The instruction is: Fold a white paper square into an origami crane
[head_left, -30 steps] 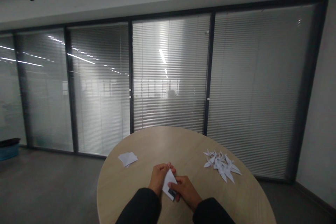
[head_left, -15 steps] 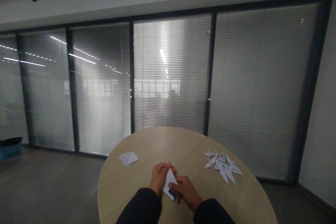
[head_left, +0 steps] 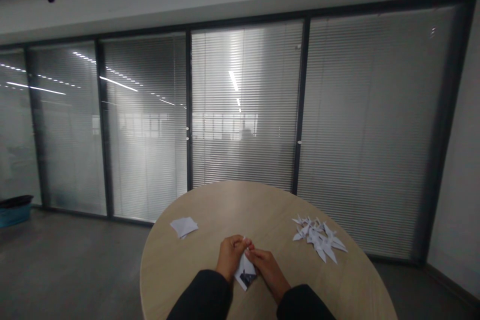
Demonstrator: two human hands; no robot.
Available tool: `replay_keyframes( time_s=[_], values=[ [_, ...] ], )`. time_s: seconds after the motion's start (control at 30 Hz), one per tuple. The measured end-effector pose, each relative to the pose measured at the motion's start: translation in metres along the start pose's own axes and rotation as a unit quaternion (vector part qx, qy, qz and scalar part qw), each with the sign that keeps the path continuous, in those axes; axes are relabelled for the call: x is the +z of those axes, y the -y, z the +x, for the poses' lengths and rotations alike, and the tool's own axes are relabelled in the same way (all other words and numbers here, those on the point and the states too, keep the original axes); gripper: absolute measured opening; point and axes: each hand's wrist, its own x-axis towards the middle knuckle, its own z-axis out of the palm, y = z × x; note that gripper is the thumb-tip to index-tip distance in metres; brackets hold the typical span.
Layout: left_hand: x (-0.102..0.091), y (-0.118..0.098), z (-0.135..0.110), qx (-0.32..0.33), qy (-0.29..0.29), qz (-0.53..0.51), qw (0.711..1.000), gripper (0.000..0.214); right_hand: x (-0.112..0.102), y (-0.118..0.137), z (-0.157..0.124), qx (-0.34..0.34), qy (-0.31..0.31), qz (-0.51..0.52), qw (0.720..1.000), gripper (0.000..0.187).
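Observation:
A folded sheet of white paper with a dark printed patch at its near end is held between both hands, over the near middle of the table. My left hand pinches its far tip from the left. From the right, my right hand grips the same upper part, thumb and fingers close to the left fingertips. The fingers cover much of the paper's far end. To the right lies a heap of folded white paper cranes, pointed and overlapping. A small stack of white paper sheets lies on the left.
The round wooden table has its curved edge on the far side and both flanks. Behind it runs a glass partition with blinds in dark frames. A blue bin-like container stands on the floor at far left.
My right hand has moved from the paper's lower part up toward its far tip, beside the left fingers. More of the dark printed patch now shows.

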Motion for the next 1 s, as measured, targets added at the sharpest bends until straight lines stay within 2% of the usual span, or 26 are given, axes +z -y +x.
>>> replay_keyframes(
  time_s=[0.2,0.4,1.0],
  values=[
    [-0.0011,0.0025,0.0018,0.021,0.007,0.007,1.000,0.042,-0.0001,0.0019,-0.0008,-0.018,-0.019,0.011,1.000,0.053],
    [0.0010,0.0003,-0.0002,0.008,0.003,-0.022,1.000,0.045,-0.0002,0.0026,-0.0006,-0.032,-0.029,0.008,0.999,0.050],
    [0.0009,0.0031,-0.0010,-0.007,0.035,-0.050,0.998,0.043,-0.0026,0.0067,-0.0036,-0.019,-0.041,0.006,0.999,0.042]
  ],
)
